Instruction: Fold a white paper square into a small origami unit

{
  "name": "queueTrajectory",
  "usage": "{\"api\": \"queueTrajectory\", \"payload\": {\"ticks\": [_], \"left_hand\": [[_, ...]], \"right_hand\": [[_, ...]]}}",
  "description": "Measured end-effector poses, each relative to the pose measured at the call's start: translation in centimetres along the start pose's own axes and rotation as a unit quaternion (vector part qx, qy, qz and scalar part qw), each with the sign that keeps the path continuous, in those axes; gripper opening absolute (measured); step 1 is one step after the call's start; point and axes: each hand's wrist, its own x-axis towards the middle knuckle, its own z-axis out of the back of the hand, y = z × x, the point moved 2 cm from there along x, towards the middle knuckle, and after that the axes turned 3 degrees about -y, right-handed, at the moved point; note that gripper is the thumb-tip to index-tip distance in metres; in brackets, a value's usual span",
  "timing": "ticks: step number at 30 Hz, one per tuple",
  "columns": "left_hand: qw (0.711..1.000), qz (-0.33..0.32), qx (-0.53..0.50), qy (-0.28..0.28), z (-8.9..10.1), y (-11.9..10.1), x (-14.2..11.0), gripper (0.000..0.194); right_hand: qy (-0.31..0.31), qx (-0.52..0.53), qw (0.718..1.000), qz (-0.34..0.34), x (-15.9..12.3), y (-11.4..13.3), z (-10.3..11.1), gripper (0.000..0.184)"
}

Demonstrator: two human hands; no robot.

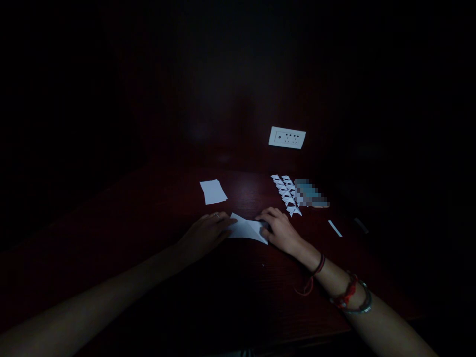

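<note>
A creased white sheet of paper lies on the dark red table between my hands. My left hand grips its left end, thumb and fingers at the edge. At the right end, my right hand has its fingers curled on the paper, partly covering the corner. Diagonal folds run across the sheet, and its right part looks raised. Beyond my left hand is a small stack of white paper. Two rows of small folded paper pieces stand past my right hand.
A blurred-out flat object lies beside the folded pieces. Thin paper strips rest further right. On the back wall is a white power socket. The table fades into darkness at both sides.
</note>
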Motion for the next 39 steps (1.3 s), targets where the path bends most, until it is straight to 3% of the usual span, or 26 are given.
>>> {"api": "queueTrajectory", "payload": {"ticks": [5, 8, 14, 16, 19, 22, 26, 32, 39], "left_hand": [[0.998, -0.046, -0.032, -0.001, 0.3, -0.5, 0.0, 0.048], [0.996, -0.078, -0.038, 0.025, 0.1, -0.7, -0.1, 0.044], [0.992, 0.041, -0.112, -0.042, 0.3, 0.3, -0.1, 0.035], [0.991, 0.014, -0.131, -0.022, 0.3, 0.3, -0.1, 0.031], [0.985, -0.076, -0.149, 0.034, 0.2, 0.1, 0.0, 0.025], [0.981, -0.107, -0.155, 0.054, 0.4, -0.1, 0.0, 0.023], [0.987, -0.059, -0.139, 0.047, 0.6, -0.1, 0.0, 0.020], [0.991, 0.056, -0.118, -0.007, -0.4, 0.2, 0.1, 0.014], [0.986, 0.031, -0.159, -0.038, -0.1, -0.8, 1.3, 0.006]], "right_hand": [[0.015, 0.115, 0.993, 0.011, 0.1, 0.4, -0.4, 0.036], [-0.004, 0.135, 0.991, 0.000, 0.0, 0.4, -0.2, 0.037], [-0.009, 0.115, 0.993, -0.002, -0.1, 0.1, -0.1, 0.039], [-0.002, 0.137, 0.991, -0.010, -0.2, 0.4, -0.2, 0.042], [0.023, 0.173, 0.985, 0.009, -0.3, 1.3, 0.0, 0.041], [0.070, 0.145, 0.986, 0.054, -0.5, 2.1, 0.4, 0.026], [0.076, 0.129, 0.987, 0.064, -0.5, 2.1, 0.4, 0.015], [0.046, 0.141, 0.989, 0.030, 0.0, 1.6, -0.3, 0.040], [0.066, 0.112, 0.990, 0.060, 0.3, 2.6, 0.0, 0.028]]}}
